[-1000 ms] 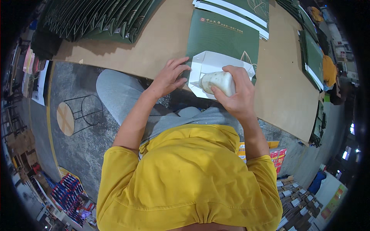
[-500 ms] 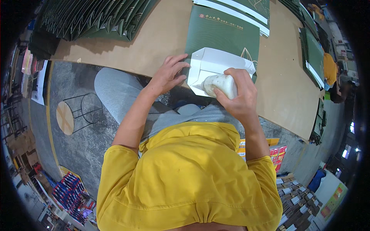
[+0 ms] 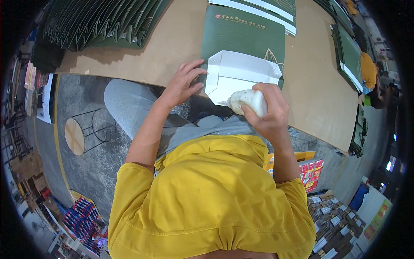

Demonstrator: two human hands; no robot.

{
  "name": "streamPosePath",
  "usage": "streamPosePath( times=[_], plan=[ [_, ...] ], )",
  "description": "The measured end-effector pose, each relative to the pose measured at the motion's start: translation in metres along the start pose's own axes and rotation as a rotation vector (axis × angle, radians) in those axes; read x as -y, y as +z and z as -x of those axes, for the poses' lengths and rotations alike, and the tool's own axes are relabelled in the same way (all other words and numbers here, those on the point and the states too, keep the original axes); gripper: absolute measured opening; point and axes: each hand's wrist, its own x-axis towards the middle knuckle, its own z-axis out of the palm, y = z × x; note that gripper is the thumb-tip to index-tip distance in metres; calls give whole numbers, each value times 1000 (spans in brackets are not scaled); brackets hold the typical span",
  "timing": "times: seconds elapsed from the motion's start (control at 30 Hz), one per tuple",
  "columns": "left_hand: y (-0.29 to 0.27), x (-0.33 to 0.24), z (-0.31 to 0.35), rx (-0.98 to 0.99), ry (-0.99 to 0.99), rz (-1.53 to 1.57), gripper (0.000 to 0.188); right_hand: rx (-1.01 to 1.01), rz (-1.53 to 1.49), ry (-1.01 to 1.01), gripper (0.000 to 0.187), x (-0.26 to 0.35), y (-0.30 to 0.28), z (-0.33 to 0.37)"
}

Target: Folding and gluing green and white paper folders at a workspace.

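Observation:
A green paper bag [image 3: 241,36] lies flat on the table, its white bottom flaps [image 3: 241,73] folded open toward me. My right hand [image 3: 271,108] is wrapped round a white squeeze bottle [image 3: 250,101], tilted so its nozzle points left at the near edge of the white flap. Whether the tip touches the paper I cannot tell. Beside the bag's left edge, my left hand [image 3: 183,84] rests with its fingers apart, the fingertips at the paper and nothing in the grip.
Folded green bags [image 3: 103,26] stand in a row at the far left of the brown table [image 3: 315,86]. More flat bags [image 3: 276,11] lie beyond the one before me, and others [image 3: 347,60] at the right. A round stool [image 3: 74,136] stands on the floor at left.
The bottle in my right hand has moved slightly down, toward the flap's near edge. My left hand stays by the bag's left side; the whole view has shifted a little.

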Motion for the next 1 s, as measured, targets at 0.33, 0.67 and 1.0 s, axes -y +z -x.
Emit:
streamPosePath(
  times=[0.33,0.67,1.0],
  plan=[
    [-3,-2,-1,-5,11,-6,41,-59,64,109,41,-12,-22,17],
    [-5,-4,-2,18,-36,-28,40,-89,179,262,39,-30,-51,42],
    [-6,-8,-3,28,-60,-20,40,-125,232,408,41,-40,-71,57]
  ],
)
